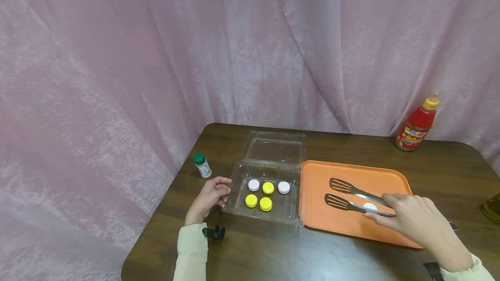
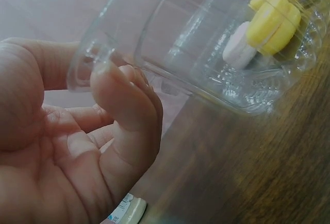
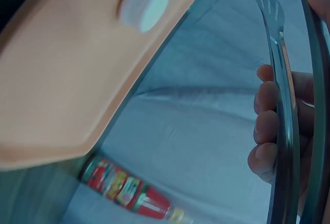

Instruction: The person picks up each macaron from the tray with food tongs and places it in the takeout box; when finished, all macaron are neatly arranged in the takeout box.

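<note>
My left hand (image 1: 211, 196) pinches the left rim of a clear plastic clamshell box (image 2: 139, 44), thumb and fingers on either side of the edge. The box lies with its lid (image 1: 276, 148) folded back. Inside are yellow macarons (image 1: 251, 200) and white macarons (image 1: 284, 187), spaced apart. My right hand (image 1: 418, 216) grips metal tongs (image 1: 339, 202) with slotted ends, thumb on one arm and fingers on the other. Their arms are spread above an orange tray (image 1: 320, 218). One white macaron (image 3: 145, 4) sits on the tray, seen between the tong arms in the head view.
Left of the box stands a small green-capped shaker bottle (image 1: 202, 166). A red sauce bottle (image 1: 417, 127) with a yellow cap is at the back right. At the right edge a dark glass vessel (image 1: 491, 208) is partly in view. Pink curtain (image 1: 254, 55) hangs behind the wooden table (image 1: 175, 203).
</note>
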The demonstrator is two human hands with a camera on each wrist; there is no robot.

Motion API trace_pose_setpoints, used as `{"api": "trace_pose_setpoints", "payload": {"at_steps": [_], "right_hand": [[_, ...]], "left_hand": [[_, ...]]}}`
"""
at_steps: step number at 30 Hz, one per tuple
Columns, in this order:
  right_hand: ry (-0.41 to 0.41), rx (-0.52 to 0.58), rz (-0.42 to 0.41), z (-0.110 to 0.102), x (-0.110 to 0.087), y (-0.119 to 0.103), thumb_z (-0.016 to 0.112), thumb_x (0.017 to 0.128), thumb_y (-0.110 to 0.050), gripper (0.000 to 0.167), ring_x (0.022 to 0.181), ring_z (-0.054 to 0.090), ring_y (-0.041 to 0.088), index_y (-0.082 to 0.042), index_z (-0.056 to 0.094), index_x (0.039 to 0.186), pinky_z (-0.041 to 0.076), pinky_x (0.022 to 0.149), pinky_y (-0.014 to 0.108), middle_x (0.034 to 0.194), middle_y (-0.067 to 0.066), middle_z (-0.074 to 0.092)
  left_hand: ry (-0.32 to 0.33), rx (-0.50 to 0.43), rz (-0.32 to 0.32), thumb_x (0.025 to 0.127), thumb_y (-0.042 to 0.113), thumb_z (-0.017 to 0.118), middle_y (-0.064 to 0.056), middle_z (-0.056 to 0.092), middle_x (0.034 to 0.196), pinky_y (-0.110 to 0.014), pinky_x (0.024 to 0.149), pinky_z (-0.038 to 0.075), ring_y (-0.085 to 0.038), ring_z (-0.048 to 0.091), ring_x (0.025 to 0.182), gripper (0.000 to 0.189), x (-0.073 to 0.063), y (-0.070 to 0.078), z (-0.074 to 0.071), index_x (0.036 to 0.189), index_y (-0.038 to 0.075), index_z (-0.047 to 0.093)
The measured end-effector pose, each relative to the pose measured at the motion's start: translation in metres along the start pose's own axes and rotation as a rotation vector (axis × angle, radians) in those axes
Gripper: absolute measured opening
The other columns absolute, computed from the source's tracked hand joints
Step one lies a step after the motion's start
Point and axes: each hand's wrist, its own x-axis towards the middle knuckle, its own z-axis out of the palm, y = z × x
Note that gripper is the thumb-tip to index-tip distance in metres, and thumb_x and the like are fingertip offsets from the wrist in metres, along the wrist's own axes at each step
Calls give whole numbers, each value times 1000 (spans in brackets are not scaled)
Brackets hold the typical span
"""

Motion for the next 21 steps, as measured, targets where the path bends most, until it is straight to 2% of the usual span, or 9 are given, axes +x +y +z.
{"api": "trace_pose_setpoints", "payload": {"at_steps": [4, 9, 13, 18, 21], "right_hand": [[-37, -34, 39, -7, -12, 8, 60, 82, -77, 57, 48, 18, 0, -24, 43, 69, 17, 40, 23, 59, -20, 21], [-122, -75, 96, -15, -27, 18, 70, 77, -72, 56, 46, 26, 3, -16, 59, 77, 23, 38, 27, 58, -18, 31], [-196, -89, 154, -19, -38, 24, 77, 71, -66, 57, 47, 32, 6, -13, 63, 82, 27, 39, 31, 60, -15, 38], [-250, -102, 195, -20, -48, 29, 78, 70, -66, 57, 48, 34, 9, -14, 58, 78, 29, 40, 33, 61, -13, 36], [-293, -102, 233, -21, -53, 31, 78, 70, -64, 56, 49, 38, 11, -12, 61, 81, 32, 40, 35, 62, -11, 40]], "left_hand": [[-5, 1, 3, 94, -3, 56, -6, 56, 78, -22, 50, 47, -15, 51, 60, 33, 0, -1, 0, 126, -11, 52], [-8, 4, 9, 94, -3, 56, -7, 56, 78, -22, 51, 47, -14, 51, 60, 33, -1, -2, 0, 126, -12, 52], [-17, 6, 12, 95, -2, 56, -7, 57, 78, -23, 51, 49, -16, 52, 61, 33, -1, -1, -1, 127, -12, 52], [-18, 8, 16, 96, -2, 56, -6, 57, 79, -23, 51, 49, -16, 52, 62, 33, 0, 0, -1, 127, -11, 53], [-16, 13, 13, 96, -2, 56, -7, 57, 80, -23, 51, 49, -16, 52, 63, 33, 0, 0, -1, 127, -11, 53]]}}
